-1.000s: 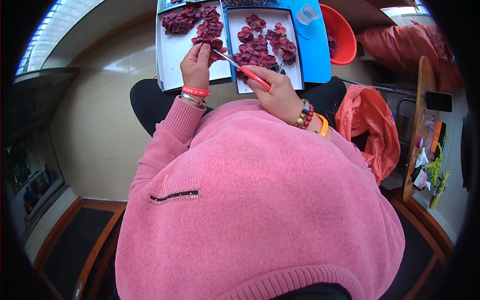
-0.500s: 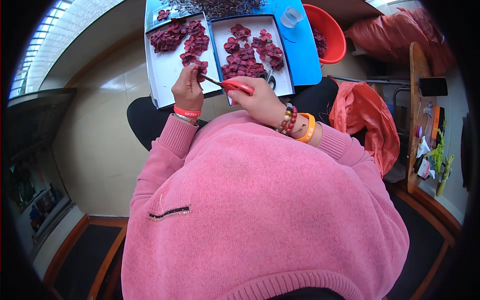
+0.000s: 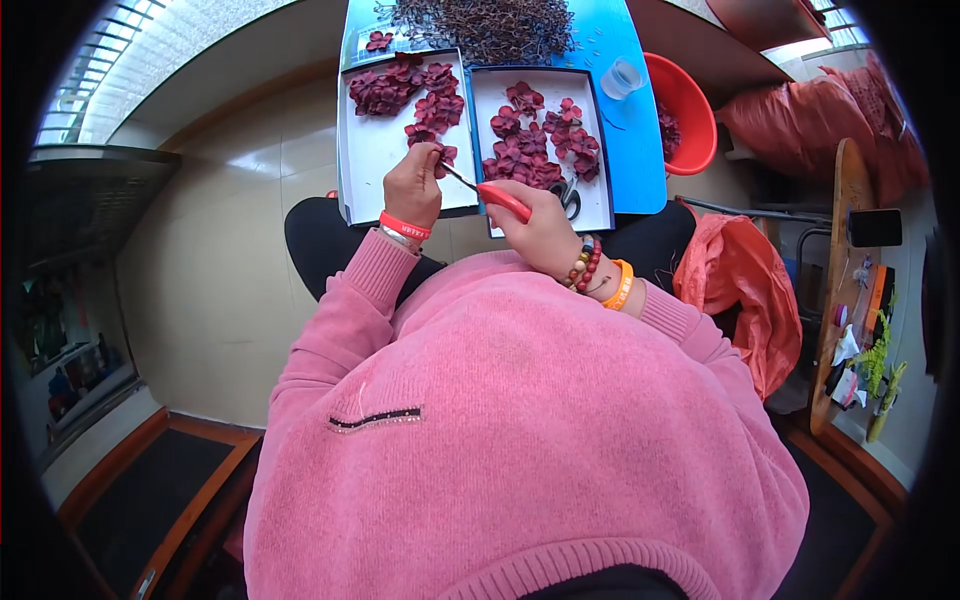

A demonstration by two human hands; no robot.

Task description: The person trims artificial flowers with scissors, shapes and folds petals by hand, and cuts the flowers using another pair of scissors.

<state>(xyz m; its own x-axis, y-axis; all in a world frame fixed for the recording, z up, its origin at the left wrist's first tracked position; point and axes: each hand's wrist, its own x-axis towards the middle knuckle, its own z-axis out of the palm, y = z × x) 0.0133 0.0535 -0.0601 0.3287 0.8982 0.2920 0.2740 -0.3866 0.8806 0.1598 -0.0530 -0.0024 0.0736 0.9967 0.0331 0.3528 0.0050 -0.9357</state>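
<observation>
My left hand (image 3: 413, 187) is closed in a pinch at the front of the left white tray (image 3: 375, 185). Its fingertips hold a dark red artificial flower (image 3: 446, 155), partly hidden behind them. Wrapped in my right hand (image 3: 541, 225) is a red-handled tool (image 3: 505, 202) with a narrow dark metal end. That end points up and left and reaches close to the flower; I cannot tell if they touch. More flowers (image 3: 385, 92) lie heaped in the left tray. The right tray (image 3: 597, 205) holds further flowers (image 3: 525, 150) and black-handled scissors (image 3: 569, 200).
Dark thin stems (image 3: 480, 30) are piled at the back of the blue table (image 3: 640, 150). A clear plastic cup (image 3: 622, 78) stands near a red basin (image 3: 697, 140) on the right. Red sacks (image 3: 735, 265) and a wooden side table (image 3: 850, 180) with a phone are further right.
The view has shifted, so the trays and table appear further right and lower. My left hand keeps its pinch on the flower, and the red-handled tool remains in my right hand.
</observation>
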